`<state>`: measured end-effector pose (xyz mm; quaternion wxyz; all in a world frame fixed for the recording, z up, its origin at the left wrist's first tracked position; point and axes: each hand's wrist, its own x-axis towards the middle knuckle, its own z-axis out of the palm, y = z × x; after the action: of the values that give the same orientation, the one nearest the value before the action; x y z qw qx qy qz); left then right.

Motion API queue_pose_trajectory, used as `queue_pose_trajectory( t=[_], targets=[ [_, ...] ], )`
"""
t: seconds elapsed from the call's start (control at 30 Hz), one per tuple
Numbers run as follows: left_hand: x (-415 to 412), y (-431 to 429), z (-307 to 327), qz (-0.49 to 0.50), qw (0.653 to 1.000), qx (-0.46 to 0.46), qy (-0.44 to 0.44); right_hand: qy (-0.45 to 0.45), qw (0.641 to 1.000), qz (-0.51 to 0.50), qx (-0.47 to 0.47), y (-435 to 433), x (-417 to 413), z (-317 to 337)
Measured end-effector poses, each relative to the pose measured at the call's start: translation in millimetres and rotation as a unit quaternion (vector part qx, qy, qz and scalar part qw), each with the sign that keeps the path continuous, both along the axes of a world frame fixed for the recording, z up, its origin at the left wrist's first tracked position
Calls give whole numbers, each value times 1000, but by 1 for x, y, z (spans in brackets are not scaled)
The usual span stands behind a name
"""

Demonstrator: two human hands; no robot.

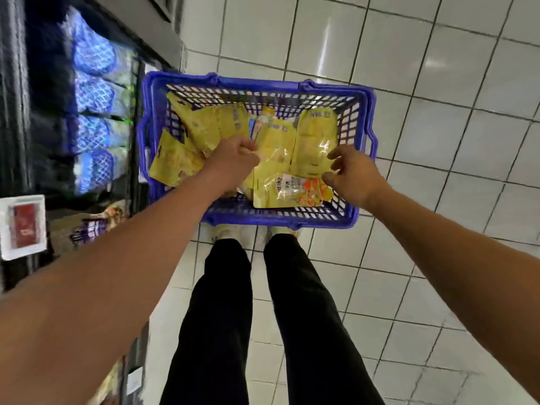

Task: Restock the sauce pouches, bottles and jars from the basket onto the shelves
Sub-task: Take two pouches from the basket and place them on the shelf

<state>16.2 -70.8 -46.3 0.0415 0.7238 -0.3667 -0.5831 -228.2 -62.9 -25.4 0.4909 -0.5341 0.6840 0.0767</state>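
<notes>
Yellow plastic sauce pouches (314, 135) are lying loose in the blue plastic mesh basket (292, 86), which is sitting on the white tiled floor (438, 112). My left hand (233, 160) is curling its fingers round one pouch's edge mid-basket. My right hand (352, 175) is hovering spread and slack over the basket's right side. Floor is stretching open right of the basket, and blurred dark shelving (93, 97) is crowding its left rim. My left forearm is hiding some pouches.

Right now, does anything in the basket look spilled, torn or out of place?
Nothing stands out. The yellow pouches lie jumbled and overlapping in the blue basket, with no spill or tear visible. The left hand pinches one of them; the right hand hovers open above them.
</notes>
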Motion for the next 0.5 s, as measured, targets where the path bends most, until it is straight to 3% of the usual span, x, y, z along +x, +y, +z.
queue_pose_trajectory(
  t=[0.17, 0.27, 0.33, 0.4, 0.5],
  targets=[
    [1, -7, -69, -80, 995, -8, -62, 89, 977, 191, -17, -28, -14, -76],
    [3, -14, -95, -161, 982, -69, -74, 156, 928, 334, -47, -43, -15, -102],
    [3, -20, -111, -290, 944, -122, -96, 207, 877, 428, -72, -48, -16, -116],
    [0, -27, -125, -432, 883, -144, -117, 238, 835, 487, -98, -52, -17, -126],
    [-5, -38, -139, -523, 828, -147, -138, 255, 796, 537, -117, -57, -15, -142]
  ],
)
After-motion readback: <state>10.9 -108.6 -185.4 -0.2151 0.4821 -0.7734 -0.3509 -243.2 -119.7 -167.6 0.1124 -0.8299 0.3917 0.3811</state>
